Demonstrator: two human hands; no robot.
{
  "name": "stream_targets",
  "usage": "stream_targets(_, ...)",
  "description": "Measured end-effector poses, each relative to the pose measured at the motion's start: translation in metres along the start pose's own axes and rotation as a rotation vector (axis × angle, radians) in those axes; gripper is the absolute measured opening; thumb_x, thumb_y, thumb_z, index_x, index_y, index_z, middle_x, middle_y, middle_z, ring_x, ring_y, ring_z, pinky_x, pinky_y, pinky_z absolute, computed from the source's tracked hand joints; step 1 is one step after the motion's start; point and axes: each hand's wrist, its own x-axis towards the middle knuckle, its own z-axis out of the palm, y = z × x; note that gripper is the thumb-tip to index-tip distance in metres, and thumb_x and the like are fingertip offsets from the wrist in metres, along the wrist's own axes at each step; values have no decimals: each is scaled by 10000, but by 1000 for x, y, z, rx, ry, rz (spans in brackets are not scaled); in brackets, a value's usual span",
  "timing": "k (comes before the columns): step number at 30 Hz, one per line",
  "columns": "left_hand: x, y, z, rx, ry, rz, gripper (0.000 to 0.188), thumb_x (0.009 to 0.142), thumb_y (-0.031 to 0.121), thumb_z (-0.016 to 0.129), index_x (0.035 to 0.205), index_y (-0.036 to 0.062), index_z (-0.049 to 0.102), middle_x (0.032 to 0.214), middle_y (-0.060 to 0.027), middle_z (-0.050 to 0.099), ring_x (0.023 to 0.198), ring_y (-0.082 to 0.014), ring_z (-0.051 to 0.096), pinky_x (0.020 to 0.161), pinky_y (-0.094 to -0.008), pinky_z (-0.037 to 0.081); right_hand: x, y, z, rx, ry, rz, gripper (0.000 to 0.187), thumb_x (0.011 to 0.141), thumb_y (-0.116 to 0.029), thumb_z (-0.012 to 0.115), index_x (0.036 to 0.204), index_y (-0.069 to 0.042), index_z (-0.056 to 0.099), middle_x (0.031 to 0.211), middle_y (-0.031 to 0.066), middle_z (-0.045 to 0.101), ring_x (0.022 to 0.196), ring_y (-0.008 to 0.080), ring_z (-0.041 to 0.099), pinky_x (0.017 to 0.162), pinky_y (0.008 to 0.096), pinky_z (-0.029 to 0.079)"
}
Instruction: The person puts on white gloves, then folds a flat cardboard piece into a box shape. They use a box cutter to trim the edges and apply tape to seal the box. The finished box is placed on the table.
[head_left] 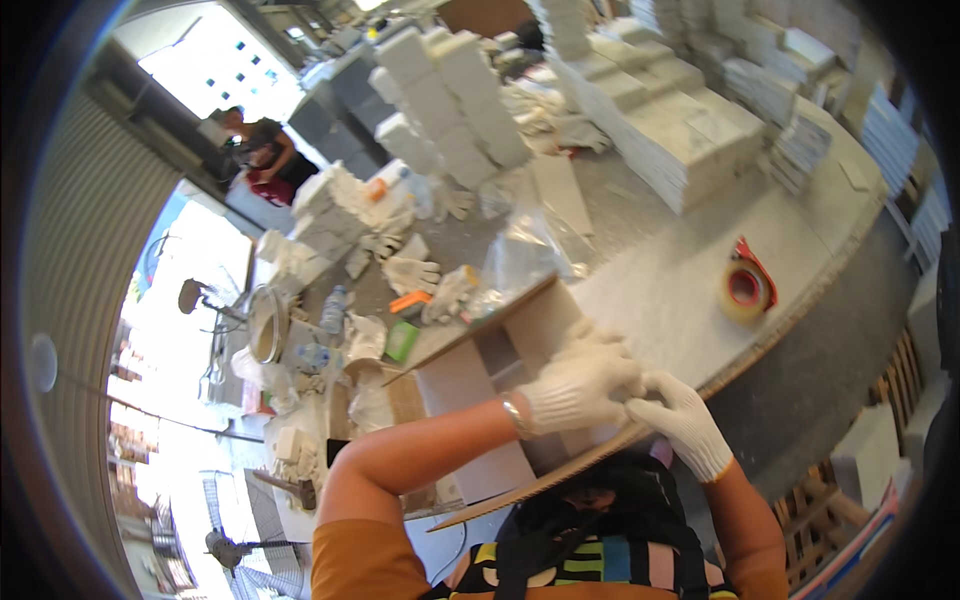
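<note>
Closest to me, in the lower middle of the frame, blocky coloured shapes showed on the dark clothing (625, 562). Just above, the left hand (585, 388) and the right hand (686, 418), both gloved in white knit, met at the fingertips with fingers bent inward. I could not tell whether the grip of either pinched anything; blur and the overlapping fingers hid it.

The brown cardboard box (545, 325) stood open at centre, under the left forearm, its near edge running below both hands. I judged the step in hand to be fine fingertip work at the box's right end. The next move, as I read it, called for steady wrists and fingertips kept clear of the cardboard edge.

Right of centre, the red-handled tape (745, 288) lay on the tabletop (650, 285), well apart from the hands. Beyond the box were a clear bag (530, 243), a green pack (401, 341), loose gloves (410, 275) and a bottle (334, 310). White blocks (690, 140) were stacked toward the upper right, and another person (270, 150) bent over something at upper left.

As for brands, labels or writing, I found none I could read.
</note>
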Motion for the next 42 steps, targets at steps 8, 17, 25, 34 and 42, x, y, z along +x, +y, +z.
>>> stream_targets(8,-10,0,-10,-8,-16,56,210,730,306,723,901,185,741,996,-39,665,1276,-313,467,1099,-468,243,0,-12,6,-268,29,-26,259,860,-140,619,1044,41,613,886,56,654,870,113,599,755,247,474)
stream_targets(17,-12,-3,11,-54,111,56,272,744,362,699,898,141,741,1042,-10,691,1254,-310,472,1058,-450,302,-34,-66,9,-302,-130,-373,551,781,-265,741,1230,12,580,1306,143,557,1186,248,534,992,361,426)
stream_targets(25,-17,-41,14,-389,123,131,544,883,374,643,1345,102,549,1379,-103,546,1398,-356,321,1152,-457,234,2,-49,46,-444,-63,-299,299,808,-155,700,1029,39,647,1006,99,616,970,168,580,837,295,467)
stream_targets(34,-159,-35,-82,-400,317,-165,456,919,247,601,1334,61,561,1309,-125,603,1217,-275,562,1043,-363,428,33,-20,51,-415,14,-300,611,843,-77,613,1408,22,404,1434,172,423,1301,256,440,1050,361,382)
stream_targets(42,-154,21,29,170,382,-224,524,874,404,610,1286,87,540,1337,-154,488,1298,-348,410,1042,-474,332,48,-22,43,-672,-159,-374,572,878,-59,550,1419,42,394,1446,186,417,1358,279,384,1140,366,275)
